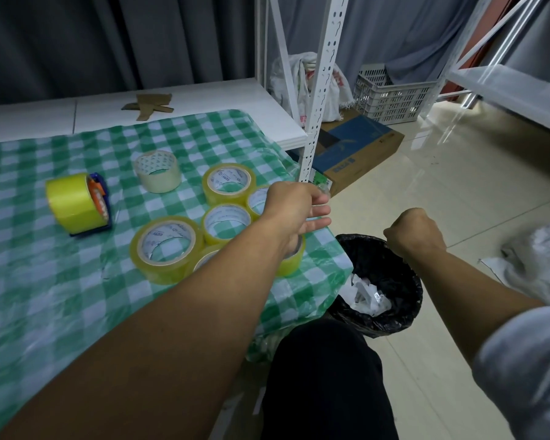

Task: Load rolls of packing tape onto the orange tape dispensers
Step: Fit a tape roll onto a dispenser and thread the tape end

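On the checked surface (61, 296), one orange dispenser (99, 198) already carries a yellow roll (70, 201). The loose rolls (167, 244) lie clustered under the left hand (294, 211), not yet loaded. That hand seems to pinch a clear scrap (324, 188), other fingers straight; the right hand (416, 233) is a fist above the bin (394, 265), nothing visibly held.

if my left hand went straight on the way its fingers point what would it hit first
The left hand points its fingers right, past the table edge, above the black bin. First in that line looks like the clenched right hand, though depth is unclear.
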Demonstrator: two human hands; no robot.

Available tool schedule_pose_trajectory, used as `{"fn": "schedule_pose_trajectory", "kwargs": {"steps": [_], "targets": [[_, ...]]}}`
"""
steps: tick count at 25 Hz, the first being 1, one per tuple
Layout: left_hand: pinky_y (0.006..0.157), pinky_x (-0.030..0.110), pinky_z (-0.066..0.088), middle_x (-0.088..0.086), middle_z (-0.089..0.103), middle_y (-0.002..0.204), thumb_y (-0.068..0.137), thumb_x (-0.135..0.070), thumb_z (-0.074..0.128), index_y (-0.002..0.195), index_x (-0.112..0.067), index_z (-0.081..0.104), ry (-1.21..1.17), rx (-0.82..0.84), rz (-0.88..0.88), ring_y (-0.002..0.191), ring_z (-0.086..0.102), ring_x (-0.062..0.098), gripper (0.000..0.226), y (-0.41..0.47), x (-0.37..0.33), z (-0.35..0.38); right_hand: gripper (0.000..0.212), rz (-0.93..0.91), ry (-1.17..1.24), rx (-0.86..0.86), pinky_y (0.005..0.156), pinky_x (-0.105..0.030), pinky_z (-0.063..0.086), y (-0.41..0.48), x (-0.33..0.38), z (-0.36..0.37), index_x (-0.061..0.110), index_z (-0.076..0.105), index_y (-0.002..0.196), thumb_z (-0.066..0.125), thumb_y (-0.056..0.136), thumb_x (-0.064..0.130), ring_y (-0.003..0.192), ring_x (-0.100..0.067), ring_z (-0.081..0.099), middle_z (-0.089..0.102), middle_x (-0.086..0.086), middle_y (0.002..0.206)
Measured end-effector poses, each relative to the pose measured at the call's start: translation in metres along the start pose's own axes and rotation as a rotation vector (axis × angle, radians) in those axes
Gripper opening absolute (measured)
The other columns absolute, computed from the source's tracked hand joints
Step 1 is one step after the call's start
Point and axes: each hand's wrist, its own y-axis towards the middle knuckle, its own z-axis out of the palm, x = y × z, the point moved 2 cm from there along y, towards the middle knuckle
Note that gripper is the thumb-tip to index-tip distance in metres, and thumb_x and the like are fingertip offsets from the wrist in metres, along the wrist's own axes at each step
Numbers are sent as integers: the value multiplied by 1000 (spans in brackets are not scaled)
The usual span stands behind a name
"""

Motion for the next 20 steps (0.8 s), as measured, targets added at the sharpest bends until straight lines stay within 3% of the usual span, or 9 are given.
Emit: {"fn": "schedule_pose_trajectory", "kwargs": {"steps": [4,8,14,16,20], "targets": [[59,30,62,12,66,89,96,-1,54,89,0,64,5,0,-2,65,64,17,12,-3,-2,-7,11,-14,25,14,60,-31,42,-4,13,0,3,61,92,65,84,10,75,-35,61,64,-16,87],[64,33,63,13,66,92,96,-2,54,83,-2,61,6,-22,1,69,64,18,15,-10,-9,-27,12,-82,94,32,65,-35,48,-20,50,-3,6,62,92,67,84,14,79,-36,63,65,-15,88],[60,32,62,10,65,87,98,-6,53,100,-2,62,-15,-80,30,67,64,15,10,-31,-29,-94,12,-245,357,98,56,-42,54,-60,154,-19,3,64,77,69,79,13,68,-36,68,69,-21,77],[59,31,62,9,65,85,99,-6,53,97,-3,62,-32,-129,57,68,64,16,10,-41,-38,-124,15,-302,395,148,55,-47,56,-87,194,-20,0,65,77,73,79,13,68,-37,70,70,-22,76],[61,32,62,9,64,87,98,-6,53,100,-2,60,-60,-234,109,69,64,16,9,-70,-51,-186,12,-339,568,397,48,-29,42,-159,264,-9,2,58,84,68,89,6,53,-24,54,66,-20,79]]}}
